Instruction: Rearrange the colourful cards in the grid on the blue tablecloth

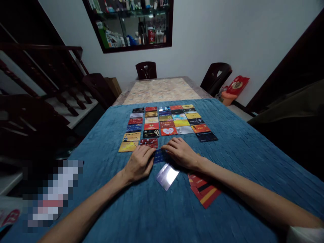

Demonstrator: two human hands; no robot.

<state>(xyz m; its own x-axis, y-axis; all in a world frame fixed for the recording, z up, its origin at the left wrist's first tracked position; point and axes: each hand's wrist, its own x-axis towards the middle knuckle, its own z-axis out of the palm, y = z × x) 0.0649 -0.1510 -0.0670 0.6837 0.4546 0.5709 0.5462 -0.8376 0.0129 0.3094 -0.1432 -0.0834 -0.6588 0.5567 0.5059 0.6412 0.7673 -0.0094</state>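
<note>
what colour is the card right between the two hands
The card between the left hand and right hand is dark blue, best seen in the head view.

Room: blue cloth (249, 162) R & L of card grid (167, 124). In way, nr side: L hand (140, 162), R hand (181, 152), silver card (167, 176), red cards (207, 198).

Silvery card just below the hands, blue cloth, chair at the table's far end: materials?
Silvery card: probably glossy plastic; bright glare, crisp straight edges.
Blue cloth: matte fabric, perhaps plush; soft-looking, with fine creases.
Chair: likely dark-stained wood; reddish-brown back with a cut-out, though painted or moulded material can't be ruled out.
</note>
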